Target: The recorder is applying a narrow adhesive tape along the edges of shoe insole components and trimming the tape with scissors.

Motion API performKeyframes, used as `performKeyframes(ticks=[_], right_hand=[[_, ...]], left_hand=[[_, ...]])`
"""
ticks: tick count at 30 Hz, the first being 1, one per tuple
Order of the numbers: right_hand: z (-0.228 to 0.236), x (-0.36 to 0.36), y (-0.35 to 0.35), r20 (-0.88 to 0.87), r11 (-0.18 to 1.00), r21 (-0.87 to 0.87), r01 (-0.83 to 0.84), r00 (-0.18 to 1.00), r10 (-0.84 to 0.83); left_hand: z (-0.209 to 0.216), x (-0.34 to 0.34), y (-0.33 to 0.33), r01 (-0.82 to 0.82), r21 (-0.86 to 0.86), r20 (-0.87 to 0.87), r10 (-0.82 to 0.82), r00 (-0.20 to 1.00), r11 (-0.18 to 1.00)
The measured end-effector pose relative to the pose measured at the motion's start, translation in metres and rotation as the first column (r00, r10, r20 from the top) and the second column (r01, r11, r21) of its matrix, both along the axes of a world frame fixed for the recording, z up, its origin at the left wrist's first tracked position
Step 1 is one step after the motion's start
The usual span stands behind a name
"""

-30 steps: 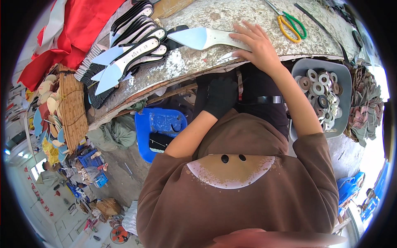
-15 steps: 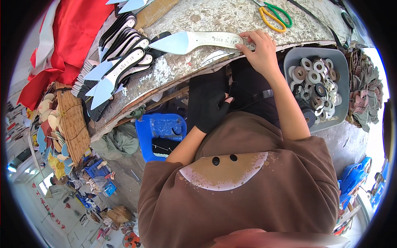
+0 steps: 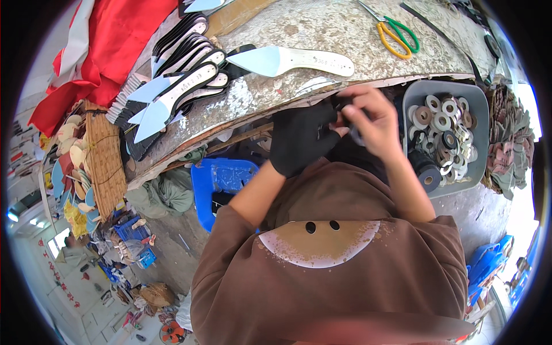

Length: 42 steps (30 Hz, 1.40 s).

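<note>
My left hand (image 3: 302,139), in a black fingerless glove, is closed in front of the worktable's edge. My bare right hand (image 3: 375,119) meets it fingertip to fingertip, its fingers curled in a pinch. Between the two sits something small and dark that I cannot make out; a pale, rounded edge shows just below the right fingers. Beyond them, a white insole (image 3: 317,61) with a light-blue pointed end lies on the worktable (image 3: 322,26), touched by neither hand. Black-edged insoles (image 3: 183,95) are piled in overlapping stacks to its left.
Scissors (image 3: 397,35) with green and yellow handles lie at the back. A grey bin (image 3: 486,135) of tape rolls stands at my right. Below the table edge is a blue container (image 3: 204,195). Red cloth (image 3: 123,40) covers the far left, beside a woven basket (image 3: 104,161).
My right hand has let go of the white insole and come down to my left hand. The left hand has risen slightly to the right. The insole stays on the table.
</note>
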State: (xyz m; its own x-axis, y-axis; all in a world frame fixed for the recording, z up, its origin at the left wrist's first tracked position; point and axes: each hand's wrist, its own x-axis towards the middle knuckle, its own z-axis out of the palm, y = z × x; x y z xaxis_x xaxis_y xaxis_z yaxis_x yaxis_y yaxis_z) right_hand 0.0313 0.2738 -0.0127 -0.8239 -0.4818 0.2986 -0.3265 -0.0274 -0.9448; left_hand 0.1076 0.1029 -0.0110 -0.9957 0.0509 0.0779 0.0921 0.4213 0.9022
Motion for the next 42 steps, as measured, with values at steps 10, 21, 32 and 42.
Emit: performKeyframes(ticks=[10, 21, 32, 42], right_hand=[[0.106, -0.082, -0.079, 0.411, 0.913, 0.163, -0.373, 0.867, 0.281], [0.054, -0.133, -0.117, -0.025, 0.837, 0.413, -0.358, 0.914, 0.404], [0.048, -0.118, -0.131, -0.186, 0.723, 0.666, -0.184, 0.897, 0.4], [0.054, -0.127, -0.105, 0.031, 0.699, 0.613, -0.368, 0.895, 0.445]], left_hand=[[0.012, -0.088, -0.119, -0.341, -0.754, -0.285, 0.188, 0.94, 0.561], [0.003, -0.059, -0.099, -0.508, -0.283, -0.452, 0.354, 0.819, 0.813], [0.001, -0.056, -0.103, -0.509, -0.308, -0.409, 0.371, 0.834, 0.804], [-0.024, -0.052, -0.107, -0.505, -0.293, -0.58, 0.27, 0.769, 0.812]])
